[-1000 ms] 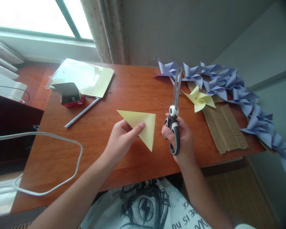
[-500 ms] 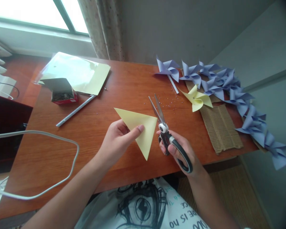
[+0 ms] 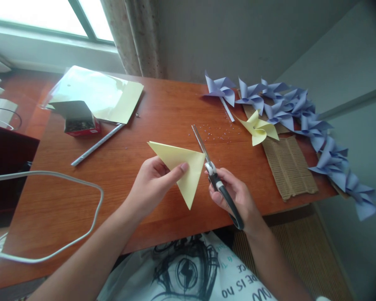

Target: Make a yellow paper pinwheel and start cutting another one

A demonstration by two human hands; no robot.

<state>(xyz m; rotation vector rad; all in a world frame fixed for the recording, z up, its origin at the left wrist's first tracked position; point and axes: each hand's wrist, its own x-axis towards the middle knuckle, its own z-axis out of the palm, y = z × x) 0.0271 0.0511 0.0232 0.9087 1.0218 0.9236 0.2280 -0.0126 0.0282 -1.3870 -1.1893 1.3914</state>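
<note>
My left hand pinches a yellow sheet of paper folded into a triangle, thumb on top and the other fingers underneath. In my right hand is a pair of scissors with black and white handles, its blades pointing away from me. The blades lie right beside the paper's right-hand corner; whether they touch it I cannot tell. A yellow paper pinwheel lies to the right, beyond the scissors.
Several purple pinwheels line the table's right end, near corrugated cardboard. At the back left are a plastic sleeve with yellow paper, an opened small red box and a rolled paper stick. A white cable loops at left.
The scissors have turned on edge and their blades have come closer together, moving slightly left toward the paper's corner. My left hand holds the paper almost as before.
</note>
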